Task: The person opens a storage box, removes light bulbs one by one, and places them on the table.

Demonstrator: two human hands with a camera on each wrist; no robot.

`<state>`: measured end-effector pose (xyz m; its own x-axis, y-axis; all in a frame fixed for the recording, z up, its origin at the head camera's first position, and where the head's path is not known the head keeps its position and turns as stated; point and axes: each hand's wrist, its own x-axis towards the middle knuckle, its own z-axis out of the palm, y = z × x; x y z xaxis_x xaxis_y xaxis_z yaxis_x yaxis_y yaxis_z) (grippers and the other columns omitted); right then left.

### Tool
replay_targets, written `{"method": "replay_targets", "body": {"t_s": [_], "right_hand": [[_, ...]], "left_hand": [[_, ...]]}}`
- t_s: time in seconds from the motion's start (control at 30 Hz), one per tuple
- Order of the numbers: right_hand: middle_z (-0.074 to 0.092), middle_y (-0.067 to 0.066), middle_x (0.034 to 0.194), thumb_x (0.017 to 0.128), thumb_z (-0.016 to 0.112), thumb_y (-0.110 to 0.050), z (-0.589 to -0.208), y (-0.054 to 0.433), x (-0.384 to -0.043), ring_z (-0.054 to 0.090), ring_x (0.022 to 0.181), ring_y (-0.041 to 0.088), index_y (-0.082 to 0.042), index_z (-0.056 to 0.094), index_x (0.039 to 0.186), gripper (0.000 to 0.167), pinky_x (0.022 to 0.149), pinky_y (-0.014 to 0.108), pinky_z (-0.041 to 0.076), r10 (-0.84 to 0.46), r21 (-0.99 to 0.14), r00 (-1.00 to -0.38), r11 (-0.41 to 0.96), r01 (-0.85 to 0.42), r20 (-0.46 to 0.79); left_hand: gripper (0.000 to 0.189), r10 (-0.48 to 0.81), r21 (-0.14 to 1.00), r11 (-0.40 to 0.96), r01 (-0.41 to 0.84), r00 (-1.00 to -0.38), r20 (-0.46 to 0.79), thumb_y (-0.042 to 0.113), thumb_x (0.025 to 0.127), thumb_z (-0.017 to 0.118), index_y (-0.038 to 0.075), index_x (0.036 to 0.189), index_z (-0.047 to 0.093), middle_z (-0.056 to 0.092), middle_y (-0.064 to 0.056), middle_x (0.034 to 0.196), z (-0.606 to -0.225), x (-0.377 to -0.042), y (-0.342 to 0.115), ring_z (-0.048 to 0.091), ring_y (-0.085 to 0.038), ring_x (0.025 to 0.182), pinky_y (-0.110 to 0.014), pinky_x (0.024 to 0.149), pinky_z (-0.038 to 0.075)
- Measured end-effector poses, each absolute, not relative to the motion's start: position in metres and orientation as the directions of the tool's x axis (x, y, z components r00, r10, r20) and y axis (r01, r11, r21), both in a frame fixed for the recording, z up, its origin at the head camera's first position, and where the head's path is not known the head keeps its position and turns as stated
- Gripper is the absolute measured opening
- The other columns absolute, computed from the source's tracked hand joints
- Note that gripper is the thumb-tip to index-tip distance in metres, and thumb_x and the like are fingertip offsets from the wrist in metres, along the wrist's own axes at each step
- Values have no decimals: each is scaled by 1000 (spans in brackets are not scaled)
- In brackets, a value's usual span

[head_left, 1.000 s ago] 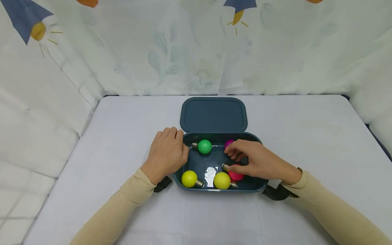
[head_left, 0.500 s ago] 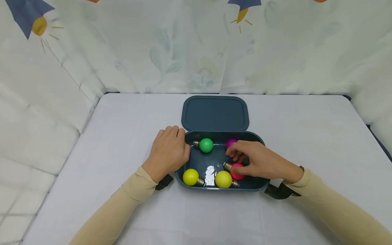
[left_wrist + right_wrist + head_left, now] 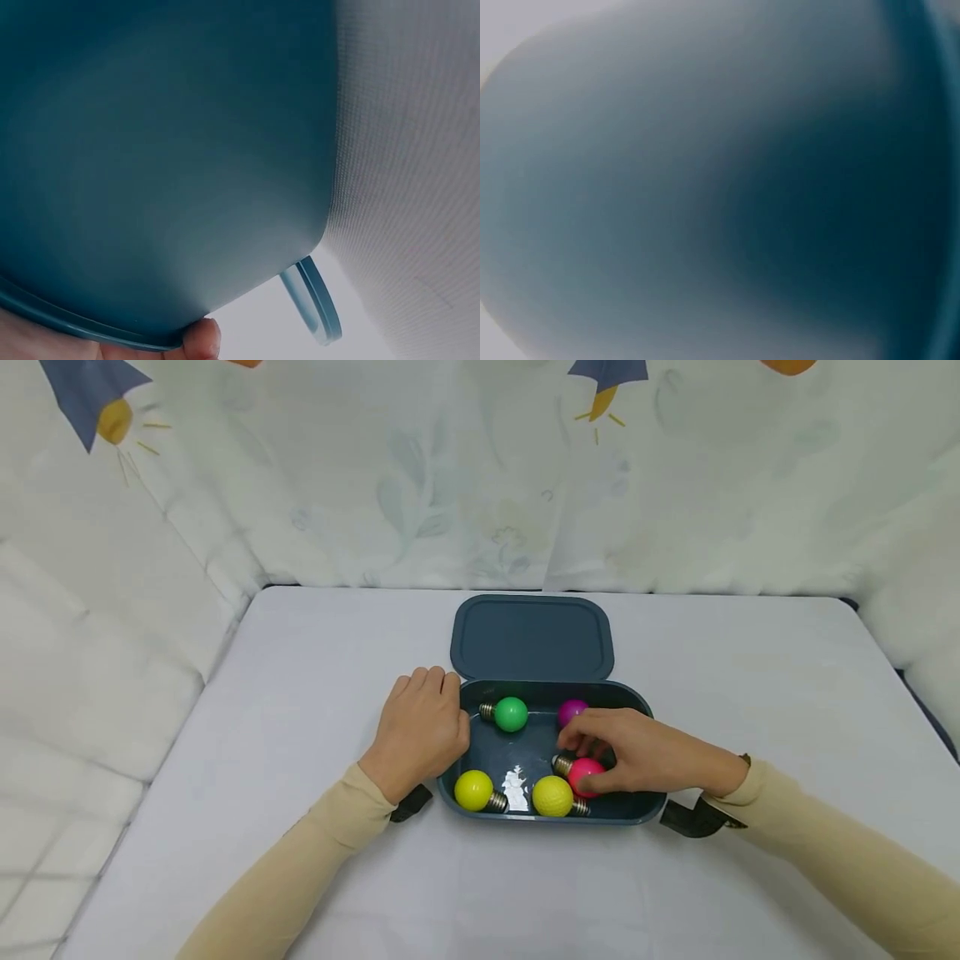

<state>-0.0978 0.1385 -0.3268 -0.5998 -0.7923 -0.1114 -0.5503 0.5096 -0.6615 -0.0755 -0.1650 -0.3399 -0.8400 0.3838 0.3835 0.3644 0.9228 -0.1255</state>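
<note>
Our counter (image 3: 337, 635) carries the blue box (image 3: 525, 822). Our left grip (image 3: 417, 727) hangs onto its left rim, so it should not slide. Our right grip (image 3: 633, 750) reaches inside, thumb on the pink bulb (image 3: 585, 772); we can't tell if it's pinching. We should lift gently, missing the bumpy yellow bulb (image 3: 552, 797) close by.

White-covered table (image 3: 360, 643): dark blue box (image 3: 521, 745) standing on it, matching lid (image 3: 532, 637) just behind box.
</note>
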Motion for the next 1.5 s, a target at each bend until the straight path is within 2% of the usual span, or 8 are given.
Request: {"method": "replay_targets", "body": {"t_s": [0.47,0.6,0.8,0.97,1.27,1.5], "right_hand": [[70,-6,115,84,82,-23,-328,139,-107,65,100,6,-15,67,121,40,86,24,59,-815,-636,-555,519,-571,-167],[71,-6,116,83,83,-23,-326,138,-109,66,100,6,-14,67,121,42,86,25,59,-820,-635,-543,520,-571,-183],[70,-4,116,83,84,-22,-326,137,-111,66,101,7,-14,67,121,43,86,25,59,-815,-645,-537,534,-547,-219],[70,-1,116,83,85,-23,-325,137,-113,66,104,10,-13,67,121,43,86,25,59,-816,-658,-525,535,-530,-241],[71,0,115,83,85,-23,-323,137,-114,67,101,9,-13,67,119,42,84,22,59,-816,-684,-516,533,-498,-261],[71,0,117,83,84,-20,-323,136,-113,66,104,11,-13,66,120,42,84,22,59,-817,-695,-511,531,-484,-268]], "left_hand": [[13,387,-144,921,361,-820,421,12,89,56,3,80,52,43,-8,72,-344,-80,-164,41,-25,69,-34,63,28],[12,388,-138,921,366,-813,434,12,88,55,3,80,52,43,-8,72,-346,-81,-164,40,-25,68,-33,63,25],[12,405,-157,913,377,-786,467,11,88,56,3,79,52,43,-8,71,-346,-81,-164,41,-25,67,-32,63,23],[12,402,-159,914,372,-792,459,12,88,56,3,80,53,44,-8,72,-346,-81,-164,42,-25,68,-33,62,27],[12,404,-160,913,375,-786,467,12,88,57,3,80,54,45,-8,71,-345,-81,-164,43,-25,68,-33,62,28],[12,419,-180,906,384,-751,510,11,87,57,3,78,53,43,-7,70,-346,-81,-165,42,-24,66,-30,62,23]]}}
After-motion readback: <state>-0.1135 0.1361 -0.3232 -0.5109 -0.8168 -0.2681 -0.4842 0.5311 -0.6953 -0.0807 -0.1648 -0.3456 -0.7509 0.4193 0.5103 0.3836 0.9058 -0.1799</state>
